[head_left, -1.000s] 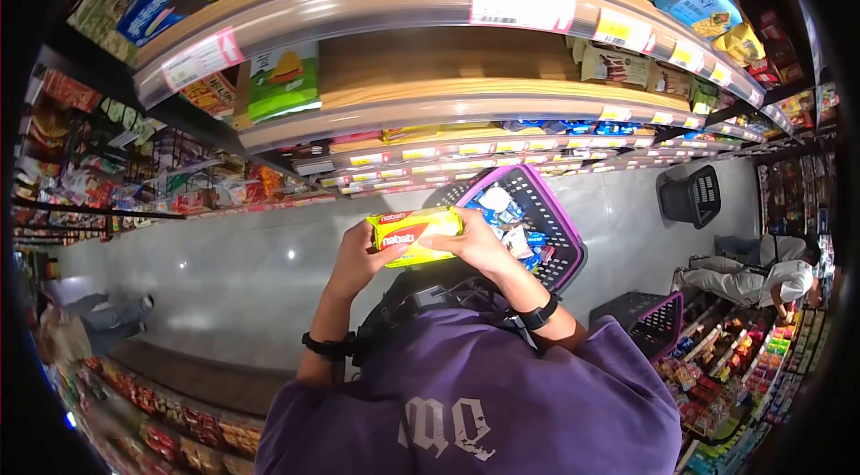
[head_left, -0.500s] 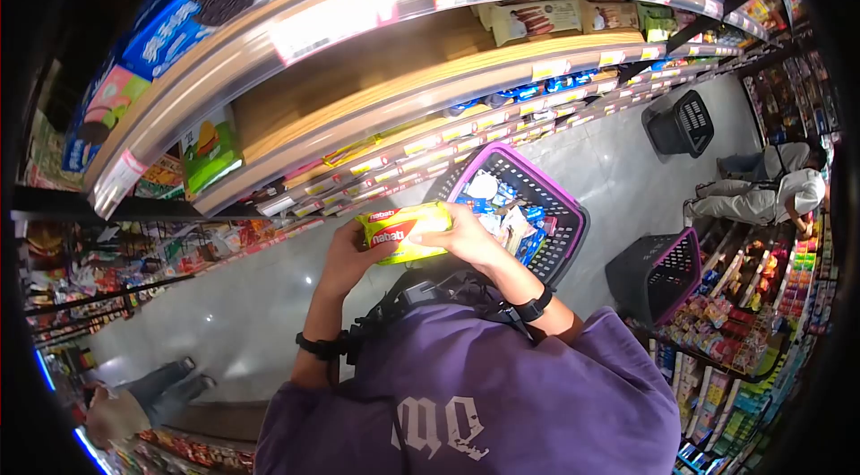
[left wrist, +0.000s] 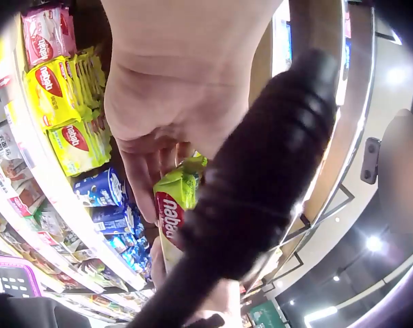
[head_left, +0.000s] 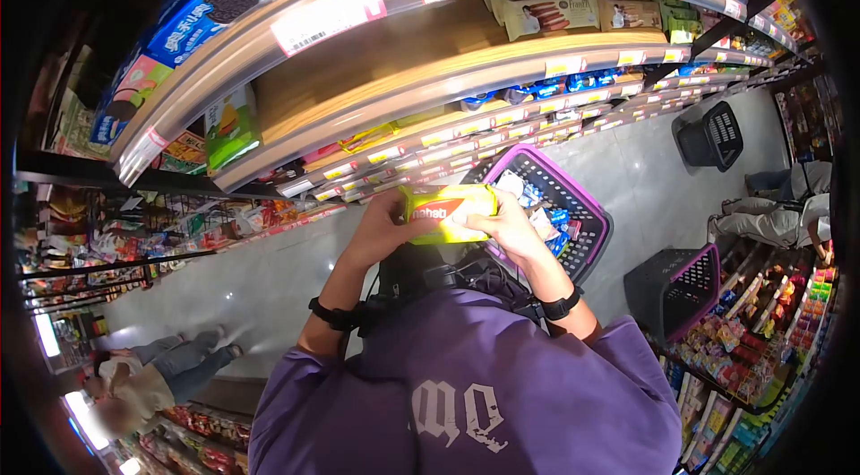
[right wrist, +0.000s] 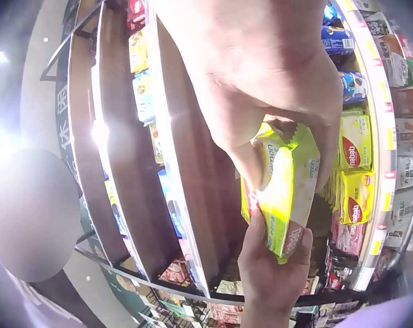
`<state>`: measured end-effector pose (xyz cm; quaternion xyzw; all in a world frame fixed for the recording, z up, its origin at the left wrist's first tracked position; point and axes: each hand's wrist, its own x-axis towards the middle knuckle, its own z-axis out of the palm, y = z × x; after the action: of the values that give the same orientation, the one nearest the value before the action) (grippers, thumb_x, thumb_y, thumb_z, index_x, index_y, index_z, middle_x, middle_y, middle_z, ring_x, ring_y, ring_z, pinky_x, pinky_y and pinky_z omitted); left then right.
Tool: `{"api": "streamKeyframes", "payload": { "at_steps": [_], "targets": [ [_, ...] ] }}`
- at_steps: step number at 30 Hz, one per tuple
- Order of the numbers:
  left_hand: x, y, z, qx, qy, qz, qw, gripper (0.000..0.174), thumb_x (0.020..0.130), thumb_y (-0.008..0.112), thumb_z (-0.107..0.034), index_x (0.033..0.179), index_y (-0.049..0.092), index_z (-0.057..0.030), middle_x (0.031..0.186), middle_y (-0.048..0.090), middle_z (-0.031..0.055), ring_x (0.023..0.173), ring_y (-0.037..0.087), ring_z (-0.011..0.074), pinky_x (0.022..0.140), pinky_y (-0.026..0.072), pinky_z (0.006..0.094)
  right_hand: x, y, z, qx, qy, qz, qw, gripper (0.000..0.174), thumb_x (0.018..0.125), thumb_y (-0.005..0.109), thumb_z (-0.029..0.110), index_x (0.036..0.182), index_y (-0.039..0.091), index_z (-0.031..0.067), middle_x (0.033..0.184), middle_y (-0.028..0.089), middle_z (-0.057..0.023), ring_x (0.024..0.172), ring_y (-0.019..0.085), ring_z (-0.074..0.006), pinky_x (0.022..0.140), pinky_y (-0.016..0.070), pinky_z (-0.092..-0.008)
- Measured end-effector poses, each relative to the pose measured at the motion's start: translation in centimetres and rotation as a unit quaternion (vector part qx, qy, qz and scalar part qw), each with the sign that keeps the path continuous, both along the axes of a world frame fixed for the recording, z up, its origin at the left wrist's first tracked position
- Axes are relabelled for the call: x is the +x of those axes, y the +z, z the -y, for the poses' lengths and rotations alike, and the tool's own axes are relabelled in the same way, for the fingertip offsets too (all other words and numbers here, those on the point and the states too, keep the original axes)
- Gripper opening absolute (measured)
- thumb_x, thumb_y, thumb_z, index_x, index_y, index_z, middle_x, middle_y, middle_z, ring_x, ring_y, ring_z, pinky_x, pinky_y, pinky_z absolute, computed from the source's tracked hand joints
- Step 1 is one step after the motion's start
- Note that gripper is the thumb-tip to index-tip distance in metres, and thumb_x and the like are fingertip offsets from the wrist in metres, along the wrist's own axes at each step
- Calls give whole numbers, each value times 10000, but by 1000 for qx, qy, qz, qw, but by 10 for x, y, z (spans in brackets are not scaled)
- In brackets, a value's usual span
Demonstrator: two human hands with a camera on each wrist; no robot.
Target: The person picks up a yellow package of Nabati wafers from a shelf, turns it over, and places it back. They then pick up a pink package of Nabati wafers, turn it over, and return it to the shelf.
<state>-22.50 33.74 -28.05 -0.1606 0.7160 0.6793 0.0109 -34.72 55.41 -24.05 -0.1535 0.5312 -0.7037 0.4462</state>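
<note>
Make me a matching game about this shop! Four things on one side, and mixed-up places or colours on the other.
1. Yellow packet
2. Near basket
3. Shirt
4. Green packet

A. Purple with pale letters
B. On the shelf below the blue cookie box
C. Has packets inside
D. Gripped by the left hand and right hand

Pairs: 1-D, 2-C, 3-A, 4-B

Purple shirt (head_left: 340,421), pale gothic lettering (head_left: 481,410); black wristbands (head_left: 337,315).
</note>
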Motion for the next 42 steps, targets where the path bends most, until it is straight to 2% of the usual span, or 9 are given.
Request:
{"api": "streamKeyframes", "payload": {
  "at_steps": [3,10,12,14,18,19,23,31,42],
  "targets": [
    [-1,25,-1,96,26,-6,995,347,801,846,-180,1060,696,-6,897,649,-10,801,557,61,686,456,241,1,-8,5,14,1,-11,1000,431,830,665,-46,1260,642,-17,1182,692,-70,1060,642,-135,928,520,-280],
    [-8,12,63,82,-77,-30,993,404,830,749,-133,1188,666,34,1079,716,66,1016,653,171,894,515,324,-4,-16,37,27,-27,-58,998,371,898,751,73,1240,634,-8,1155,710,-65,1038,661,-115,916,526,-278],
    [-9,-19,95,-120,-136,20,983,339,876,721,-155,1146,661,41,1028,699,55,935,637,154,823,491,310,1,-12,48,25,-31,-46,998,359,896,755,77,1226,644,-11,1133,721,-65,1019,669,-112,910,527,-276],
    [-10,0,101,80,-102,-15,991,214,887,737,-131,1028,686,23,869,670,3,790,593,83,715,452,258,5,-8,62,28,-38,-38,998,351,893,760,79,1214,654,-14,1112,731,-65,1000,676,-110,904,527,-272],
    [-14,25,117,219,-132,-31,966,312,884,741,-111,1125,658,68,1074,720,85,952,659,118,852,513,284,21,7,82,20,-71,-9,997,399,909,744,70,1271,618,-39,1161,709,-78,1020,660,-128,896,525,-284],
    [-14,21,127,211,-149,-17,966,340,890,725,-84,1171,633,84,1142,715,116,1032,669,155,931,512,295,23,3,84,-5,-79,-1,997,411,918,735,73,1292,605,-39,1184,704,-90,1036,659,-129,905,525,-288],
    [-16,11,152,256,-130,-14,958,313,892,700,-40,1175,633,76,1132,712,116,1033,663,157,942,502,300,34,6,89,-33,-142,-7,989,387,940,707,78,1301,606,-20,1179,707,-72,1041,658,-129,921,514,-283],
    [-18,19,174,281,-166,-23,945,330,875,718,-28,1177,631,72,1127,709,102,1029,658,150,936,502,303,53,10,96,11,-200,-38,979,224,933,705,120,1120,693,-3,1008,728,-36,815,595,-46,699,430,-209],
    [-14,28,172,273,-158,-41,948,384,878,720,-70,1217,616,80,1139,704,115,1034,653,153,945,489,292,43,2,92,-37,-198,-21,979,174,923,680,54,1082,704,-11,970,712,-23,859,615,-71,775,467,-230]
  ]
}}
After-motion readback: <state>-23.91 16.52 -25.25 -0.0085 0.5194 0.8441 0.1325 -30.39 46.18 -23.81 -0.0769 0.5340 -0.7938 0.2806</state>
